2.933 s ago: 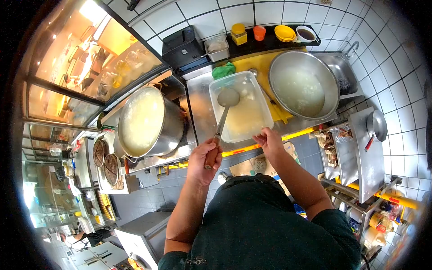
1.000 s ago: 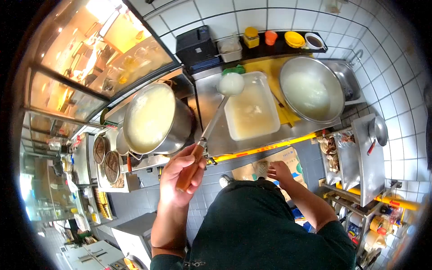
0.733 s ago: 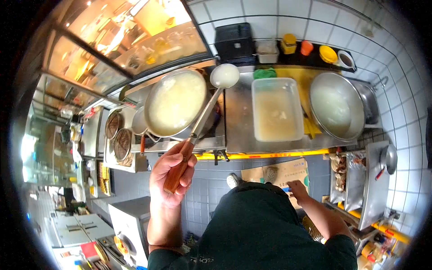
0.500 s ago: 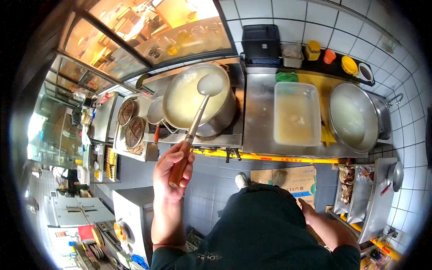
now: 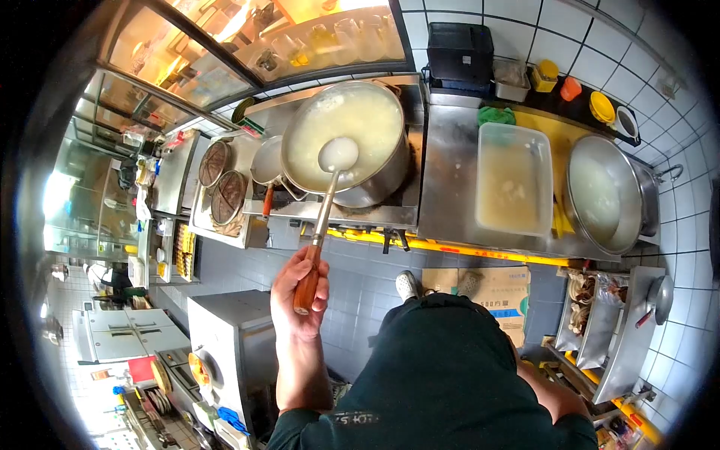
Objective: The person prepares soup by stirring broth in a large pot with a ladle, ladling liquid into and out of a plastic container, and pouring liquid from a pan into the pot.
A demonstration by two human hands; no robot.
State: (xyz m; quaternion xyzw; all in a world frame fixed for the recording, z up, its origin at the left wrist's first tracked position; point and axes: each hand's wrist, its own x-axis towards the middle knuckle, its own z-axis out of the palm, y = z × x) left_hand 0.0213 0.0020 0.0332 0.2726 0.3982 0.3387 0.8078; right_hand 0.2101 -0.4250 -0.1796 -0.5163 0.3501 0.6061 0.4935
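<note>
My left hand (image 5: 288,294) is wrapped round the wooden grip of a long-handled metal ladle (image 5: 325,214). The ladle's round bowl, with whitish liquid in it, is over the near part of a large metal pot (image 5: 365,193). Cloudy, pale yellow liquid (image 5: 352,116) fills much of that pot, which stands on the stove (image 5: 409,214). Only my right forearm (image 5: 549,390) shows, low beside the dark shirt; the hand itself is hidden by my body. Close to the pot's left side is a small pan (image 5: 266,161) with a wooden handle.
On the steel counter (image 5: 450,172) right of the stove are a plastic tub (image 5: 514,180) of cloudy liquid and a wide metal basin (image 5: 606,195). Two round strainers (image 5: 228,197) lie at the left. A yellow pipe (image 5: 480,252) runs along the counter front. Flattened cardboard (image 5: 510,289) covers some floor.
The ladle bowl has moved from the pot's far right part toward its near side. My view has shifted slightly, and my right hand has gone out of sight behind my body.
</note>
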